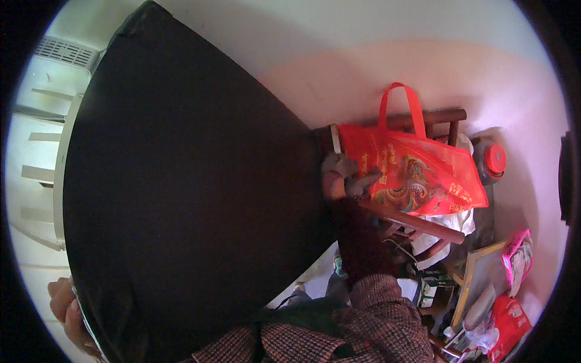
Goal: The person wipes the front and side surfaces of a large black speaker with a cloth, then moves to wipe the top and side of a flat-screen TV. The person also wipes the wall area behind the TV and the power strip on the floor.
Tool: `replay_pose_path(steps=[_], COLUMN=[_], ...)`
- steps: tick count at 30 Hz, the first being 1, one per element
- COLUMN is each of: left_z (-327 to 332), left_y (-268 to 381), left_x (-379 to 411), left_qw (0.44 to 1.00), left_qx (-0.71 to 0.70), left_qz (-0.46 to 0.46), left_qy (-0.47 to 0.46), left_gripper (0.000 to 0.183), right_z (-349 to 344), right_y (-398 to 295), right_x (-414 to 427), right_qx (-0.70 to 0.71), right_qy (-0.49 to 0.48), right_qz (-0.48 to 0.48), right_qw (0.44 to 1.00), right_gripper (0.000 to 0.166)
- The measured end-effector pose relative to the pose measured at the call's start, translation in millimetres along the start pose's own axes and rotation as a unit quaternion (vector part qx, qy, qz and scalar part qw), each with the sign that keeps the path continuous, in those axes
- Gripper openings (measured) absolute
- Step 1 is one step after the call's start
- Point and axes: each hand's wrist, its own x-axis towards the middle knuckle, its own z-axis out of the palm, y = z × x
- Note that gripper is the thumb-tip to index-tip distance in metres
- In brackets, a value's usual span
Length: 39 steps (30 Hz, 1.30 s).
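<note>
A large dark panel [195, 172], seemingly covered in black cloth, fills the left and middle of the view. At its lower left edge my left hand [70, 311] grips the rim, fingers curled around the outside. My right hand [334, 185] is by the panel's right edge, in shadow and blurred. Grey, soft-looking material [363, 181] lies against it, and I cannot tell whether the fingers hold it. Just beyond is a red carrier bag [408, 172] with a printed pattern and writing, its handle standing up.
The bag rests on a reddish-brown wooden chair [422, 223] against the wall [308, 72]. Behind it stands a jar with a red lid [495, 161]. A wood-framed board [488, 263], a green-and-white box [431, 290] and another red bag [510, 324] crowd the lower right. A pale slotted structure [41, 136] borders the left.
</note>
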Motion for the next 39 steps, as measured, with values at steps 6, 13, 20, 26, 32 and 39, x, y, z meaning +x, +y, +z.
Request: replay_pose_path(steps=[6, 13, 20, 26, 32, 39], left_z=[-8, -9, -8, -6, -14, -7], left_y=[37, 19, 18, 8, 43, 34], left_x=[17, -4, 0, 13, 29, 30], left_qw=[0.994, 0.997, 0.997, 0.999, 0.993, 0.986], left_qx=[0.103, 0.065, 0.029, -0.026, -0.097, -0.15], left_qz=[0.021, 0.017, 0.049, 0.035, -0.013, 0.038], left_qy=[0.012, 0.032, 0.055, -0.027, -0.068, -0.069], left_gripper=[0.04, 0.028, 0.024, 0.038, 0.044, 0.042], right_z=[15, -16, 27, -7, -40, -82], right_y=[-53, -16, 17, 46, 35, 150], right_x=[117, 3, 76, 78, -29, -48], right_qx=[0.469, -0.523, 0.647, 0.588, 0.39, 0.953], right_qy=[-0.131, 0.086, -0.029, -0.231, -0.138, -0.083], right_qz=[0.019, 0.015, -0.01, 0.015, -0.032, 0.214], right_qw=[0.873, 0.848, 0.762, 0.775, 0.91, 0.198], right_gripper=[0.015, 0.01, 0.041, 0.04, 0.032, 0.031])
